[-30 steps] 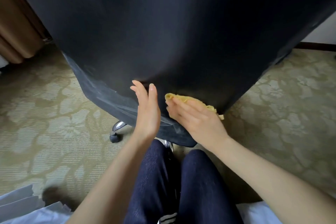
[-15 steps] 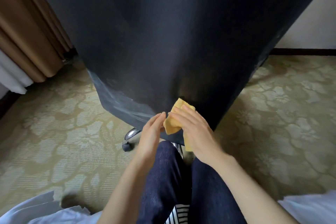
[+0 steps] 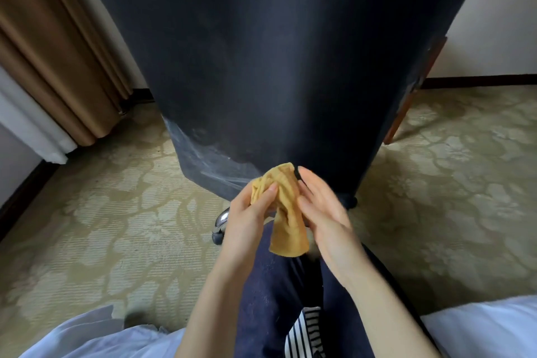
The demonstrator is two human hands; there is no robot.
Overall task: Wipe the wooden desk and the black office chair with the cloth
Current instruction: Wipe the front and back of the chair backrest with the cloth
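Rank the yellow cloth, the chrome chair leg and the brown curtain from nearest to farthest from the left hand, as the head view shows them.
1. yellow cloth: in the grip of the left hand itself, hanging to its right.
2. chrome chair leg: just beside the hand, on its left, lower down.
3. brown curtain: far off, at the left edge of the view.

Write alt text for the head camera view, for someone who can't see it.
A left hand pinches a crumpled yellow cloth while the right hand touches its side with straight fingers, in front of the lower back of a black office chair. Patterned carpet lies below, with a brown curtain at left.
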